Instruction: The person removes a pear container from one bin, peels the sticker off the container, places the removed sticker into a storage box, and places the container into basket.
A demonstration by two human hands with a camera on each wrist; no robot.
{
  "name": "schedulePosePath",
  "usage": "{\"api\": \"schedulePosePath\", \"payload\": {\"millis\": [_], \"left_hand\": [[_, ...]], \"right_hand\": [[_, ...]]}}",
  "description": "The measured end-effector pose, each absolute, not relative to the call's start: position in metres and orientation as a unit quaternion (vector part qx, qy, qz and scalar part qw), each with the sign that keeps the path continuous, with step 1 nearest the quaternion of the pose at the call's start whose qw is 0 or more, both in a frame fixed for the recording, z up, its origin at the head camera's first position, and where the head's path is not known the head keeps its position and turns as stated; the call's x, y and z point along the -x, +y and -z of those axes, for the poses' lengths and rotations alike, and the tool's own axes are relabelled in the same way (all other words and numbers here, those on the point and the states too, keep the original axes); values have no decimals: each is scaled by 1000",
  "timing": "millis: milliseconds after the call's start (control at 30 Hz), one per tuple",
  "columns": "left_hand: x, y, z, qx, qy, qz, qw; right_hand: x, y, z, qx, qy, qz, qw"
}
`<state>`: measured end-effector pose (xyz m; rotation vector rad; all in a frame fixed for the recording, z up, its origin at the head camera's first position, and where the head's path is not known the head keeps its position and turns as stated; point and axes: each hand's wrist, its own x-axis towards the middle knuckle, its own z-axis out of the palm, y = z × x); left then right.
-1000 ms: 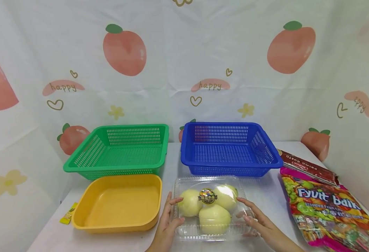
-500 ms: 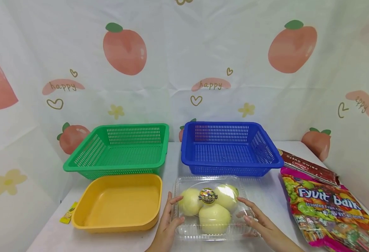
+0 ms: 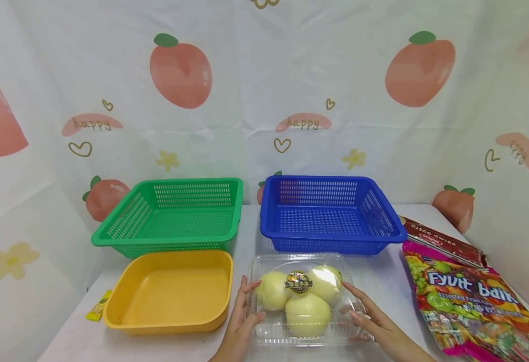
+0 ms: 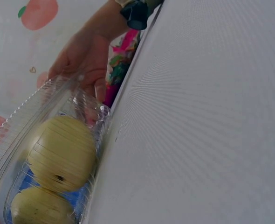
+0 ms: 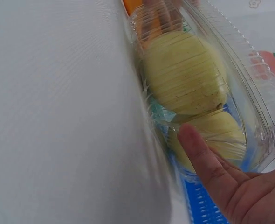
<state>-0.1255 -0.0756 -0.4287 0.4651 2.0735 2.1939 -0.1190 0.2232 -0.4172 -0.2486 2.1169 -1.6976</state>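
Note:
A clear plastic clamshell box (image 3: 336, 329) with several pale yellow-green fruits (image 3: 309, 314), pear-like in look, lies on the white table before me. A black and gold label (image 3: 298, 282) is on its lid. My left hand (image 3: 241, 322) grips the box's left end, thumb towards the front and fingers along the side. At the right end my right hand (image 3: 375, 322) holds it the same way. In the right wrist view, the right thumb (image 5: 198, 147) presses against the clear wall. The left wrist view shows the right hand (image 4: 88, 56) at the far end; the left is mostly cut off.
A blue basket (image 3: 332, 246) stands just behind the box, with a green basket (image 3: 167, 244) to its left. A yellow tub (image 3: 169, 327) sits left of my left hand, a small yellow packet (image 3: 98, 306) beyond it. At right lie a candy bag (image 3: 477, 301) and a brown-red packet (image 3: 442, 241).

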Motion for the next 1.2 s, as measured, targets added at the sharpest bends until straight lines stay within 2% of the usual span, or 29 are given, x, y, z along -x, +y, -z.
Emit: {"api": "schedulePosePath", "payload": {"millis": [367, 633, 767, 967, 1200], "left_hand": [[126, -77, 430, -160, 690, -705, 46], [126, -77, 431, -165, 687, -706, 46], [126, -77, 431, -172, 686, -705, 44], [126, -77, 432, -162, 690, -703, 51], [126, -77, 432, -177, 678, -712, 45]], "right_hand": [[122, 230, 414, 67, 792, 575, 191], [130, 239, 394, 96, 846, 514, 101], [137, 240, 381, 99, 863, 489, 80], [149, 238, 361, 162, 863, 475, 49], [161, 226, 343, 232, 861, 450, 52]]}}
